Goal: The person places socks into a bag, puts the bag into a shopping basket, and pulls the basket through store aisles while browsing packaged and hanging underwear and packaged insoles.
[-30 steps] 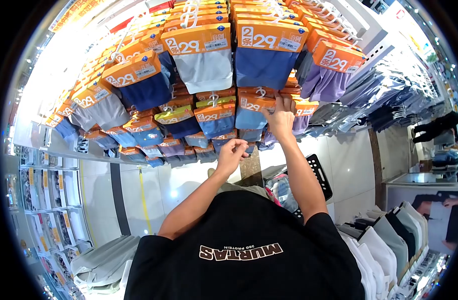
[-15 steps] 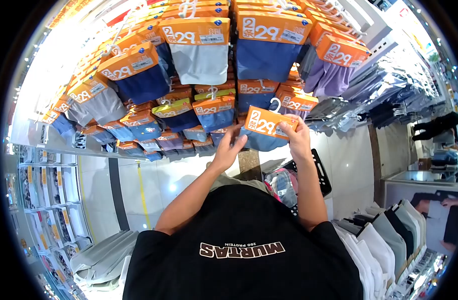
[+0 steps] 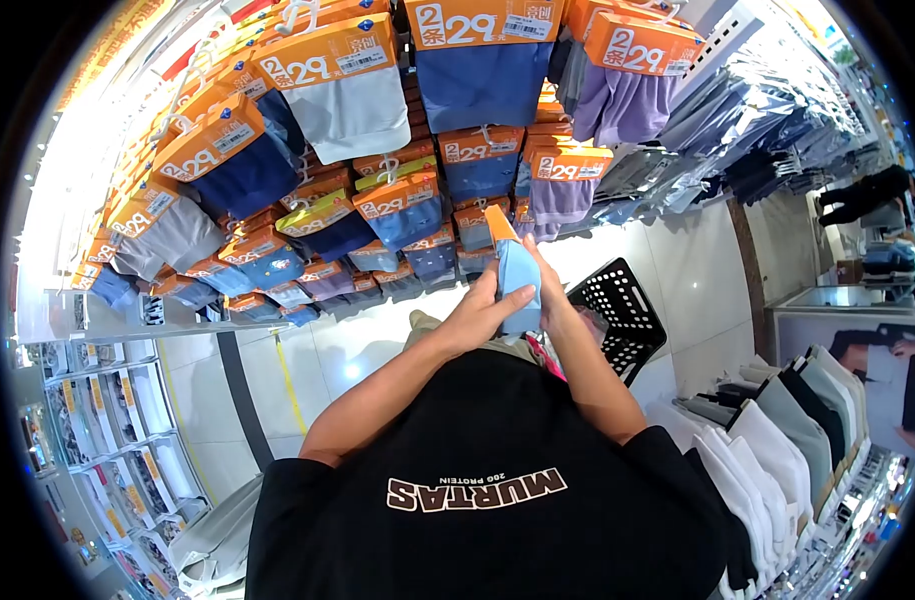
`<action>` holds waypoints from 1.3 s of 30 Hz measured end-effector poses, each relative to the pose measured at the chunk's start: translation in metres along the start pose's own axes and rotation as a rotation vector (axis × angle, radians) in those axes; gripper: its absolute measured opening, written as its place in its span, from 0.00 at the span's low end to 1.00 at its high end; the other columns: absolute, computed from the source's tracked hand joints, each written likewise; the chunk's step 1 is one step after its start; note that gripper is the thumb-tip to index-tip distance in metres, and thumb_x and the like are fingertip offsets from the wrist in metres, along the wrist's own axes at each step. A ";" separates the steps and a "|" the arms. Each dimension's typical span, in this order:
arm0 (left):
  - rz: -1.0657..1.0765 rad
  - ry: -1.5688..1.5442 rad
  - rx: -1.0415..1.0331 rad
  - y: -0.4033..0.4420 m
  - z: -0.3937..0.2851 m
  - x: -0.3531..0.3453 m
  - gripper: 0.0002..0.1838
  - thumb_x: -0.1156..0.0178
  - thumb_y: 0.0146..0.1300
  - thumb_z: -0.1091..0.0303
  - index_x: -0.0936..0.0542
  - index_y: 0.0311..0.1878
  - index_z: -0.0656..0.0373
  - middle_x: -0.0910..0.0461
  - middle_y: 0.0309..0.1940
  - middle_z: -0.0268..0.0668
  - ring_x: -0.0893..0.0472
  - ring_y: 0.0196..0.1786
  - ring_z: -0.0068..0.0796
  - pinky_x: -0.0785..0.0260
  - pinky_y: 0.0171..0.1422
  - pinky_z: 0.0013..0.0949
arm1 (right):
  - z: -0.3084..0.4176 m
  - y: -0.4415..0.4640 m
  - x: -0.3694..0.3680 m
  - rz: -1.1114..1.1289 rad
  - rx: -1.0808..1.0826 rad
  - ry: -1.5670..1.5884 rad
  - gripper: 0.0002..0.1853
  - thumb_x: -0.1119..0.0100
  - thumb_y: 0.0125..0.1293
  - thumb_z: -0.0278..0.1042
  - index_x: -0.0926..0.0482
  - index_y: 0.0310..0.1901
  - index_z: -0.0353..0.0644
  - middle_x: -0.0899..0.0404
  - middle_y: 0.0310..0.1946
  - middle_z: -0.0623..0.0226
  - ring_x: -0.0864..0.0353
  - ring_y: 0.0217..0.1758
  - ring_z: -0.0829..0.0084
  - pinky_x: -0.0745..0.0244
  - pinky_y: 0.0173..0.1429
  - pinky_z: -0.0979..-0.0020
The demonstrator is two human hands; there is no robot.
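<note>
A light-blue pack of underwear [image 3: 520,283] with an orange header card is between my hands, turned almost edge-on in front of my chest. My left hand [image 3: 484,312] is closed on its left side, the thumb lying across the blue fabric. Along the other side, my right hand [image 3: 550,287] grips the pack, its fingers partly hidden behind it. Just beyond the hands hang similar packs with orange cards, among them a blue one [image 3: 409,222] and a lilac one [image 3: 562,200].
A display rack [image 3: 192,325] of hanging packs spans the far side. At my right a black perforated basket [image 3: 627,305] holds fabric items. Hanging light garments [image 3: 747,470] stand at the near right, shelves [image 3: 112,430] at the left. A person in dark clothes [image 3: 867,190] is at far right.
The pack has turned from front-facing to nearly edge-on and come slightly nearer my body. My left hand has closed on it. The view has shifted, and more of the black basket shows.
</note>
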State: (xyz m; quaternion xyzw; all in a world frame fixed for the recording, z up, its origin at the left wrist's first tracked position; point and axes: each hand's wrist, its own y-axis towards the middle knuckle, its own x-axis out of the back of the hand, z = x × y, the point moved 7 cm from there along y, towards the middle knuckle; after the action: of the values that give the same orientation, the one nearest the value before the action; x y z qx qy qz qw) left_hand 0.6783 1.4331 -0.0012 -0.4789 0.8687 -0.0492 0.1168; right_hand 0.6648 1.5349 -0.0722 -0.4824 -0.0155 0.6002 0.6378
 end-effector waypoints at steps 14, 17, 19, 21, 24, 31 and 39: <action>-0.122 -0.153 0.079 0.000 0.016 0.000 0.18 0.49 0.73 0.71 0.30 0.64 0.64 0.21 0.52 0.35 0.22 0.55 0.23 0.31 0.61 0.29 | -0.049 0.018 0.004 0.166 0.137 0.218 0.20 0.50 0.76 0.48 0.23 0.58 0.42 0.20 0.50 0.63 0.19 0.51 0.67 0.21 0.56 0.67; -0.165 -0.194 0.101 -0.001 0.023 0.006 0.17 0.49 0.72 0.72 0.29 0.62 0.64 0.20 0.52 0.37 0.22 0.55 0.24 0.31 0.62 0.29 | -0.021 0.007 0.000 0.132 0.541 -0.174 0.19 0.48 0.75 0.47 0.24 0.58 0.43 0.19 0.50 0.63 0.19 0.51 0.68 0.20 0.56 0.67; -0.244 -0.351 0.126 -0.004 0.031 0.019 0.17 0.51 0.73 0.71 0.28 0.62 0.64 0.20 0.53 0.37 0.21 0.55 0.25 0.30 0.62 0.30 | 0.006 -0.017 -0.023 0.030 1.252 -0.997 0.19 0.46 0.74 0.45 0.25 0.60 0.43 0.19 0.50 0.62 0.18 0.51 0.69 0.19 0.55 0.68; -0.351 -0.478 0.107 -0.006 0.038 0.036 0.18 0.53 0.76 0.64 0.28 0.62 0.62 0.20 0.53 0.36 0.22 0.58 0.27 0.32 0.66 0.32 | -0.008 0.039 0.014 0.115 0.573 -0.184 0.22 0.40 0.72 0.38 0.34 0.63 0.42 0.20 0.49 0.60 0.19 0.52 0.70 0.18 0.53 0.69; -0.445 -0.683 0.118 -0.003 0.046 0.057 0.22 0.51 0.77 0.56 0.27 0.63 0.62 0.21 0.56 0.36 0.22 0.55 0.25 0.33 0.65 0.30 | 0.054 0.006 -0.005 -0.003 0.613 -0.040 0.26 0.37 0.71 0.34 0.38 0.64 0.41 0.24 0.51 0.59 0.21 0.51 0.72 0.19 0.52 0.70; -0.435 -0.041 -0.033 0.037 0.035 0.088 0.21 0.36 0.70 0.57 0.24 0.55 0.64 0.19 0.44 0.34 0.23 0.46 0.19 0.32 0.52 0.26 | 0.120 0.025 -0.040 -0.019 1.053 -0.692 0.25 0.36 0.70 0.33 0.35 0.61 0.35 0.26 0.50 0.60 0.23 0.52 0.73 0.26 0.58 0.71; -0.658 0.190 -0.079 0.079 0.075 0.144 0.13 0.35 0.66 0.67 0.19 0.45 0.68 0.15 0.34 0.39 0.19 0.36 0.23 0.28 0.42 0.30 | 0.131 0.060 -0.054 -0.256 1.046 -0.952 0.31 0.31 0.63 0.39 0.33 0.63 0.36 0.21 0.51 0.46 0.19 0.55 0.56 0.26 0.58 0.62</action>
State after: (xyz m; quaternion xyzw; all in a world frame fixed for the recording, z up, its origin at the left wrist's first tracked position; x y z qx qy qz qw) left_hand 0.5582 1.3562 -0.1121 -0.7309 0.6759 -0.0950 -0.0056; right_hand 0.5265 1.5595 -0.0099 0.2062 -0.0586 0.5947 0.7749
